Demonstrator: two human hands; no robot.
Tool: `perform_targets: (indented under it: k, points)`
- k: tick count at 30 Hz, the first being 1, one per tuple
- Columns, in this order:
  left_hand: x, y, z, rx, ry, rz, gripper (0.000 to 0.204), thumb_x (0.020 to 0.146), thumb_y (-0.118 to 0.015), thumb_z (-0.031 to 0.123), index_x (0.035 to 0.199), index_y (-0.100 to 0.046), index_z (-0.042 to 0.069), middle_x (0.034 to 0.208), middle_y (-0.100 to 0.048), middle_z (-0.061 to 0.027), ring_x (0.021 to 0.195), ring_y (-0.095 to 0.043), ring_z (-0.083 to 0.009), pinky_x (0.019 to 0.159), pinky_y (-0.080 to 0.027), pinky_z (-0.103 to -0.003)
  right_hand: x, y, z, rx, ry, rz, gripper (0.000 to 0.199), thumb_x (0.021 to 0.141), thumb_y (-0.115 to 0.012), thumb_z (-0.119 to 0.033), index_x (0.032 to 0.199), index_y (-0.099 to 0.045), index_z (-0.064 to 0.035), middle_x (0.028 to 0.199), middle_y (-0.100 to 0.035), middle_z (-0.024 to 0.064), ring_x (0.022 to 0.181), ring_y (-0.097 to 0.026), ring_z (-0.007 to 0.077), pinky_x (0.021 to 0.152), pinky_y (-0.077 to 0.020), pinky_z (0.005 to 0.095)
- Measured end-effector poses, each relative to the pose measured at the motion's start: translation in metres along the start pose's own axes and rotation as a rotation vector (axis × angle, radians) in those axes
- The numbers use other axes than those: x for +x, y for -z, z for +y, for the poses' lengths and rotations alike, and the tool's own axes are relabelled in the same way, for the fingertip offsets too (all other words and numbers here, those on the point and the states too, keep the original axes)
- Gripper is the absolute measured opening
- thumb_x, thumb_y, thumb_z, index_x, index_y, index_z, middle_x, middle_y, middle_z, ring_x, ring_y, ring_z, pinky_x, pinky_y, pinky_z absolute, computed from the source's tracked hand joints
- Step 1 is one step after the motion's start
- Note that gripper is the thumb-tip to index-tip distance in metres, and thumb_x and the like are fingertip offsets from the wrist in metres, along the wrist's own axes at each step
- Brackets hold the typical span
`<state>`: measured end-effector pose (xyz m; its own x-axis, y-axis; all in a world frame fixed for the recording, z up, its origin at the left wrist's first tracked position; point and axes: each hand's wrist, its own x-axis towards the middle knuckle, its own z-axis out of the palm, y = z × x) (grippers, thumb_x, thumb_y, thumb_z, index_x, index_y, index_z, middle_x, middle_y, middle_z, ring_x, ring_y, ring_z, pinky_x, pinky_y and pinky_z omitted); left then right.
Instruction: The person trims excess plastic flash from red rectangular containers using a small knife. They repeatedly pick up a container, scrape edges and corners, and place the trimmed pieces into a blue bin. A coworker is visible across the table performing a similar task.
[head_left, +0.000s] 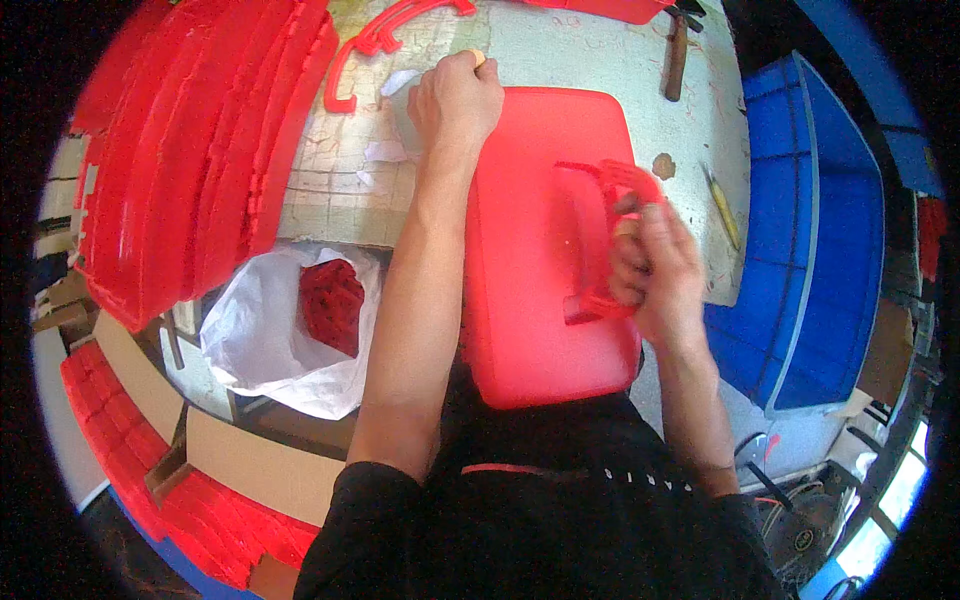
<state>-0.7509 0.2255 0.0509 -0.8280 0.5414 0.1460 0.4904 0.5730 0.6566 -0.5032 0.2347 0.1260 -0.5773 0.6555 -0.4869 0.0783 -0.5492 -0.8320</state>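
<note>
A red plastic case panel (530, 240) lies in front of me, its near end close to my body. My right hand (660, 265) is wrapped round a red carrying handle (600, 240) on the panel's right side; both are slightly blurred. At the panel's far left corner, my left hand (455, 100) is curled closed over the worktable (560, 50); what it holds, if anything, is hidden. Yellowish coverings show on a finger of each hand. Loose red handles (375, 40) lie beyond my left hand, with whitish scraps (385, 150) beside its wrist.
Tall stacks of red plastic shells (200, 150) stand on the left. Below them sit a white bag (260, 330) of small red parts (332, 305) and cardboard dividers (260, 460). To the right are a hammer (677, 60), a yellow-handled tool (722, 210) and a blue crate (840, 270).
</note>
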Motion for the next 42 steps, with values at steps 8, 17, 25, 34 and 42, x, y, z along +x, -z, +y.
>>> perform_targets:
  k: [8,17,25,34,42]
  points:
    - [-0.001,-0.001,-0.007,-0.281,-0.076,-0.379,0.045,0.084,-0.066,0.053,0.098,-0.078,0.011,0.086,-0.074,-0.0155,0.083,-0.071,-0.0319,0.079,-0.054,-0.041,0.002,-0.016,0.026,-0.125,-0.063,0.144,0.02,0.106,-0.047,-0.029,0.108,-0.054,-0.01,0.069,-0.035,-0.0087,0.052,-0.026,0.0002,0.043,-0.0179,0.0181]
    - [-0.006,-0.002,-0.008,-0.248,-0.087,-0.349,0.043,0.085,-0.068,0.051,0.096,-0.077,0.01,0.079,-0.072,-0.0138,0.075,-0.07,-0.0282,0.072,-0.053,-0.039,0.004,-0.021,0.03,-0.227,-0.117,0.304,0.018,0.107,-0.045,-0.024,0.108,-0.053,-0.0079,0.068,-0.036,-0.0085,0.051,-0.027,0.0,0.042,-0.0201,0.0185]
    - [-0.011,0.021,0.007,-0.317,-0.074,-0.394,0.033,0.088,-0.068,0.033,0.094,-0.074,0.001,0.083,-0.071,-0.0225,0.077,-0.07,-0.0348,0.071,-0.053,-0.042,0.001,-0.027,0.033,-0.269,-0.035,0.291,0.014,0.105,-0.047,-0.02,0.108,-0.055,-0.008,0.07,-0.045,-0.0063,0.053,-0.035,0.0012,0.045,-0.029,0.0191]
    - [-0.008,0.014,0.0,-0.298,-0.086,-0.426,0.039,0.088,-0.067,0.043,0.092,-0.075,0.005,0.083,-0.071,-0.0207,0.079,-0.07,-0.0345,0.074,-0.053,-0.041,-0.004,-0.023,0.059,-0.866,0.287,0.112,0.017,0.103,-0.05,-0.012,0.114,-0.057,-0.0015,0.081,-0.057,0.0,0.068,-0.05,0.0064,0.059,-0.0425,0.0243]
    - [-0.013,0.022,-0.022,-0.004,-0.17,-0.256,0.044,0.087,-0.067,0.05,0.089,-0.074,0.007,0.075,-0.067,-0.021,0.073,-0.067,-0.0376,0.069,-0.051,-0.044,0.025,-0.004,-0.018,-0.294,0.243,0.936,0.022,0.104,-0.049,-0.029,0.093,-0.056,-0.0111,0.063,-0.042,-0.0078,0.047,-0.033,0.0026,0.04,-0.0237,0.0211]
